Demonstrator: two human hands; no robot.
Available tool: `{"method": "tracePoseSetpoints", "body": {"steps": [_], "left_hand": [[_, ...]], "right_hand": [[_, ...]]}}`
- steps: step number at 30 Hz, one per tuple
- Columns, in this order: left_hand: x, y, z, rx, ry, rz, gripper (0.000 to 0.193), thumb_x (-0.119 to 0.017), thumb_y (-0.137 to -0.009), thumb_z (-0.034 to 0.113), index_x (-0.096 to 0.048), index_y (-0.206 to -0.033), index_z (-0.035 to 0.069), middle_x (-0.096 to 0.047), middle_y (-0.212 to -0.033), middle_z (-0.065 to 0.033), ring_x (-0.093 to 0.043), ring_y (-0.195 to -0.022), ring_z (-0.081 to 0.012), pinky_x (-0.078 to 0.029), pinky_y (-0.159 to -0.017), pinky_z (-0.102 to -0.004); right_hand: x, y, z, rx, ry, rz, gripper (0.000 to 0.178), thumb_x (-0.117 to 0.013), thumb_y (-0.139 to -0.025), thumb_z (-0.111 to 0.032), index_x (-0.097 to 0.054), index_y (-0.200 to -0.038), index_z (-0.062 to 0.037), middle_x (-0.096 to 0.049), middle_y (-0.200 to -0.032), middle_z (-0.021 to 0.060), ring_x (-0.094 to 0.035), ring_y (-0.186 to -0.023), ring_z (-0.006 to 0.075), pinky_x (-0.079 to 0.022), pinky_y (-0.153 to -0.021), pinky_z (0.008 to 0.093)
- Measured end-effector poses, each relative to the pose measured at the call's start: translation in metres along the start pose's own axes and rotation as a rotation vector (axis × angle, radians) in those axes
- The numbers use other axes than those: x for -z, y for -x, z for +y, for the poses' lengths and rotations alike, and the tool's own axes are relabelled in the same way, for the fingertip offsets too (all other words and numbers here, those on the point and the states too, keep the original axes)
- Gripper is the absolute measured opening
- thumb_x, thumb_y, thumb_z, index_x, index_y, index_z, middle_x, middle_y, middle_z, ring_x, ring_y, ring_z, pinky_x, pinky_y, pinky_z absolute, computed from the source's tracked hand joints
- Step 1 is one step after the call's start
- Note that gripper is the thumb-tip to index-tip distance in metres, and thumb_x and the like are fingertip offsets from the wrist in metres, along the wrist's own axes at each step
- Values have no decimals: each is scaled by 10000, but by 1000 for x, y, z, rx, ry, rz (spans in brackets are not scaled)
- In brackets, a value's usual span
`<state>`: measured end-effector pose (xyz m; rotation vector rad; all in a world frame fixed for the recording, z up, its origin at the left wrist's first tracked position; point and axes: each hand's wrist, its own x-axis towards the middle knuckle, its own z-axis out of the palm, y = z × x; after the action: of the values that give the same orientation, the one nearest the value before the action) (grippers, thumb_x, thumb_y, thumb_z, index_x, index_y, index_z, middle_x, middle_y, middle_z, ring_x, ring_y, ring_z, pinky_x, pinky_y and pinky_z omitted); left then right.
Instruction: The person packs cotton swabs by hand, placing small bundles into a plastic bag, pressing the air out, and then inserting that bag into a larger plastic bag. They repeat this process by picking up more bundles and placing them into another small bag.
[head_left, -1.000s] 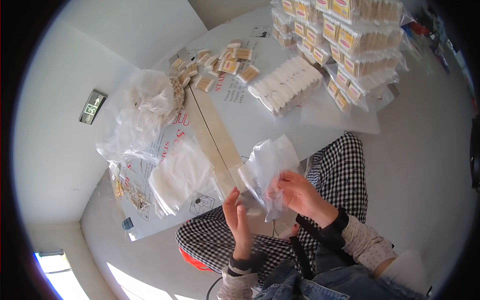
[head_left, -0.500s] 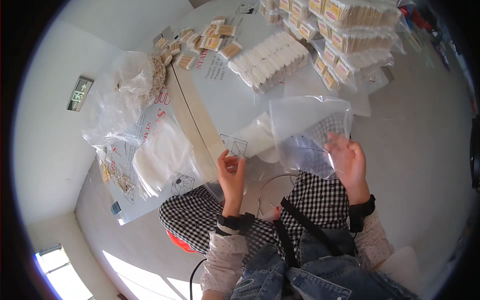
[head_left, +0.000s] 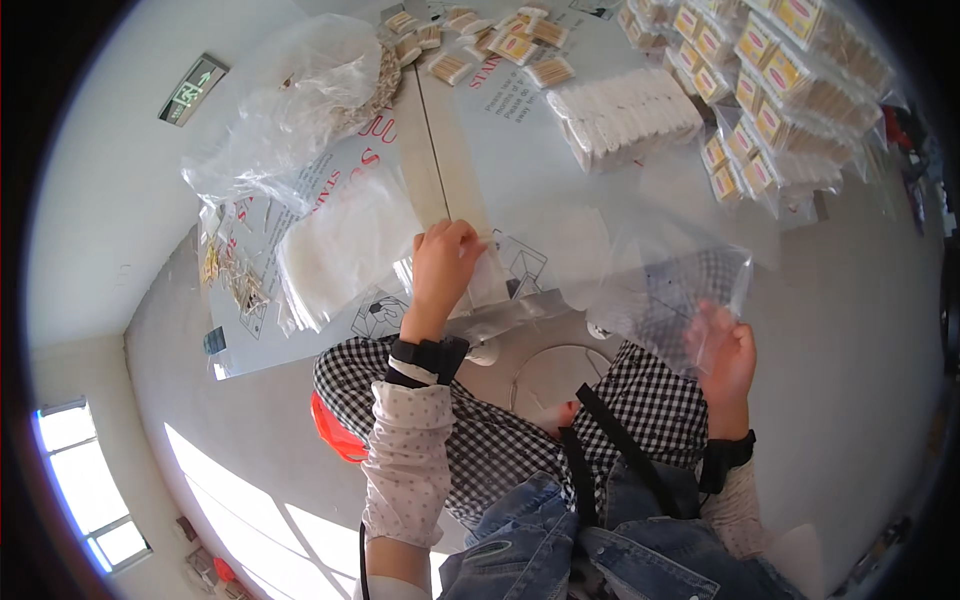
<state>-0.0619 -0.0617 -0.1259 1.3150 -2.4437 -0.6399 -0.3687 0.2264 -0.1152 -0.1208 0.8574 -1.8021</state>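
A large clear plastic bag (head_left: 655, 300) hangs over my right knee, its edge held in my right hand (head_left: 725, 355), whose fingers are seen partly through the film. Farther left, my left hand (head_left: 445, 265) reaches over the near edge of the table. Its fingers are bent and pressed together beside some pale, flat pieces (head_left: 490, 282); what lies between them is hidden. To the left of that hand lies a stack of translucent white plastic bags (head_left: 345, 250).
Cotton swab packs stand stacked in clear bags (head_left: 780, 110) at the far right. A wrapped row of white packs (head_left: 625, 118) lies beside them, and loose swab packs (head_left: 515, 45) lie farther back. A bulging clear bag of loose sticks (head_left: 300, 100) sits back left on the grey table (head_left: 480, 190).
My left hand has moved left and forward onto the table's edge, and its fingers have closed. My right hand has shifted slightly right and down with the clear bag. The view has turned.
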Motion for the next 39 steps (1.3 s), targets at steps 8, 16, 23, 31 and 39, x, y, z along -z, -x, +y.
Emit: {"method": "tracePoseSetpoints", "body": {"steps": [8,16,23,31,39], "left_hand": [[124,-21,-123,173,-447,318,79,-646,-822,79,-674,-892,102,-712,-912,-103,-654,-906,-285,-454,-855,-406],[48,-13,-66,25,-34,542,474,-666,-892,109,-513,-1332,18,-573,-1306,-180,-544,-1208,-335,-383,-1060,-441],[-47,101,72,328,1985,-433,658,-399,-1019,526,-379,-1433,15,-475,-1404,-134,-469,-1288,-266,-392,-1069,-415],[-17,93,45,276,1887,-258,223,-576,-996,185,-685,-1058,1,-689,-888,-13,-632,-787,-95,-523,-747,-263],[-2,95,50,241,1385,-508,181,-601,-977,187,-667,-1050,36,-662,-840,1,-582,-722,-74,-463,-663,-213]], "right_hand": [[4,1,-6,-3,-28,-95,366,-403,-927,-219,-591,-1169,-18,-612,-1257,139,-600,-998,252,-473,-929,424],[-64,8,14,-48,120,-115,391,-403,-944,-241,-585,-1190,2,-562,-1337,201,-557,-1189,366,-445,-997,481],[-146,32,36,-414,-266,-620,538,-338,-982,-329,-496,-1294,80,-535,-1303,261,-626,-1059,454,-463,-971,544],[-114,47,-8,181,740,-115,373,-305,-987,-150,-529,-1226,30,-651,-1102,185,-690,-893,239,-505,-807,314],[-115,39,10,335,734,104,292,-329,-994,-111,-544,-1152,7,-665,-1003,128,-631,-767,140,-500,-730,275]]}}
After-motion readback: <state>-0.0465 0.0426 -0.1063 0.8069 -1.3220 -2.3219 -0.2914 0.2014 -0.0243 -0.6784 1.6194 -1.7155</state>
